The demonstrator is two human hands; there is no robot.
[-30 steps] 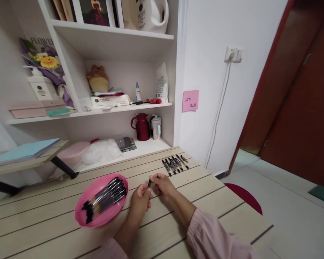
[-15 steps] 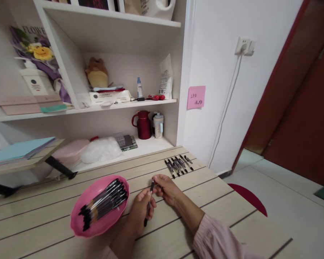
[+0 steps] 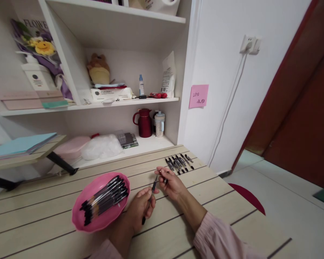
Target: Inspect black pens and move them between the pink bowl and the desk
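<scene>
left hand [image 3: 139, 208] fingers still clamped on pen [image 3: 149, 202]; right hand [image 3: 170, 181] now clear, pinching small cap [image 3: 165, 180].

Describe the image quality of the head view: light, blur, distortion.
Head view: soft, even indoor light, with faint shadows under the pink bowl; wide-angle distortion tilts the shelf and door frame outward; the left hand and the pen it holds look slightly soft, while the right hand and table read clearly.

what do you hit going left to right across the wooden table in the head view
Pink oval plastic dish of black pens → left hand gripping a black pen → right hand pinching a small dark cap → row of black pen caps laid on the pale wooden slatted table.
</scene>
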